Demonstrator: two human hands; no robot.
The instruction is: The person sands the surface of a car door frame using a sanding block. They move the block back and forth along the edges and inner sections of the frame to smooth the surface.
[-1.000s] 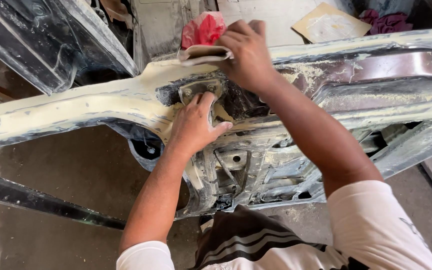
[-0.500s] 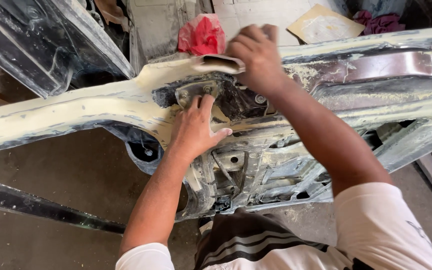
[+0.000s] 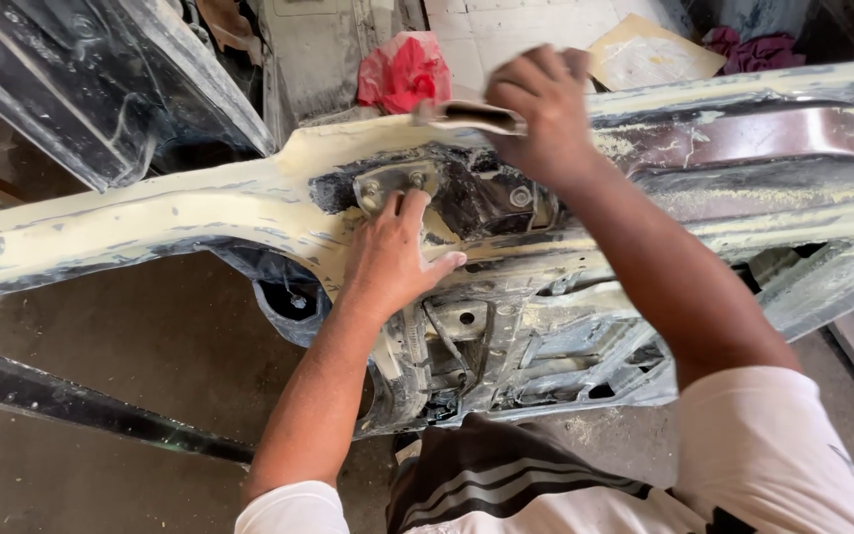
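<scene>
A long car body panel (image 3: 150, 222) coated in pale yellow filler lies across the view, its bare metal inner frame (image 3: 506, 346) facing me. My left hand (image 3: 392, 257) rests flat on the panel's inner side beside a bolted bracket (image 3: 392, 183), fingers spread. My right hand (image 3: 541, 109) grips a folded sheet of sandpaper (image 3: 467, 116) and presses it on the panel's upper edge.
A red crumpled bag (image 3: 405, 69) lies on the floor beyond the panel. Another dark car panel (image 3: 81, 89) leans at the upper left. A black strip (image 3: 71, 405) crosses the concrete floor at lower left. Cardboard (image 3: 649, 54) and purple cloth (image 3: 758, 47) sit at upper right.
My right hand has slid the sandpaper to the right along the panel's upper edge, uncovering the red bag. My left hand stays pressed in the same place.
</scene>
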